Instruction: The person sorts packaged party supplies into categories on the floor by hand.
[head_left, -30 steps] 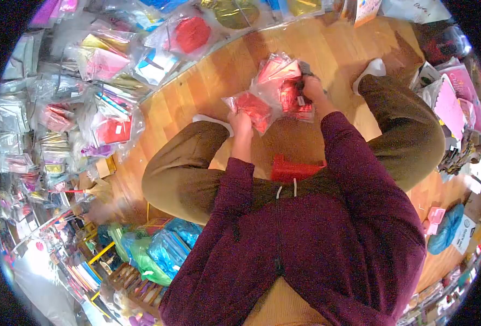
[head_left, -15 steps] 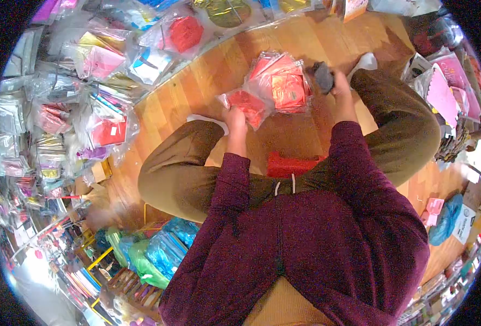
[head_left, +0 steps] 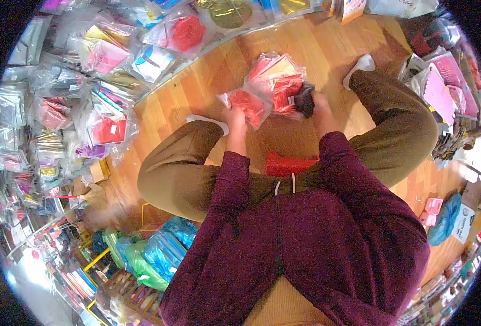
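Note:
On the floor between my legs lies a small pile of clear plastic packets (head_left: 273,73) with red, paper-like contents. My left hand (head_left: 236,118) is closed on the near-left edge of one red packet (head_left: 250,104), which overlaps the pile's left side. In my right hand (head_left: 322,110) is a crumpled dark grey cloth (head_left: 305,99), held against the right side of the pile and covering part of a packet. My right fingers are partly hidden behind the cloth. A red object (head_left: 288,164) sits on the floor close to my lap.
Many plastic-wrapped packets (head_left: 107,51) cover the left side and back. Pink cards (head_left: 441,89) stand at the right. Behind my left side are blue and green plastic bags (head_left: 161,252). A pink item (head_left: 431,211) lies beside a blue bundle (head_left: 447,220) at lower right.
My right hand has moved left and slightly down with the dark cloth, from beside the pile onto its right side. The left hand and its packet have stayed nearly still.

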{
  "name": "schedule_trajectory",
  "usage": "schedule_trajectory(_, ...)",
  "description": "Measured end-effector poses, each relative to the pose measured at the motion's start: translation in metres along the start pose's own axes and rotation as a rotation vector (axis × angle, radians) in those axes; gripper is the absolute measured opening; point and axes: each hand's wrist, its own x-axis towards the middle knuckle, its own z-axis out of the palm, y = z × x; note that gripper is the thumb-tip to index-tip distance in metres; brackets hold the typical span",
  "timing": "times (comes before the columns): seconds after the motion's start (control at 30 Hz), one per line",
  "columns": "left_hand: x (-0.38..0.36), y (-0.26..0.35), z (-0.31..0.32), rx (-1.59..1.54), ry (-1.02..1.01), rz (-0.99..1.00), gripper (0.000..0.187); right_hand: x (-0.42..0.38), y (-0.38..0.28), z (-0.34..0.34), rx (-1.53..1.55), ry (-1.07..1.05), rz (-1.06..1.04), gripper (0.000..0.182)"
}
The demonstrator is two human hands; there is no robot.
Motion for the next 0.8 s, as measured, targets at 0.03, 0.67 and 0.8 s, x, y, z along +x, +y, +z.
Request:
schedule_trajectory(0.03,0.005,-0.005,-0.003,0.126,0.027,0.041,0.017,-0.031,-0.039,-0.010,0.510,-0.118,0.212,0.035)
schedule_trajectory(0.67,-0.040,0.046,0.017,0.100,0.023,0.015,0.016,-0.100,-0.149,0.000,-0.720,-0.034,-0.429,0.033)
schedule_trajectory(0.8,-0.034,0.041,0.020,0.057,0.074,-0.114,0.015,-0.089,-0.158,-0.022,-0.594,-0.224,-0.527,0.033)
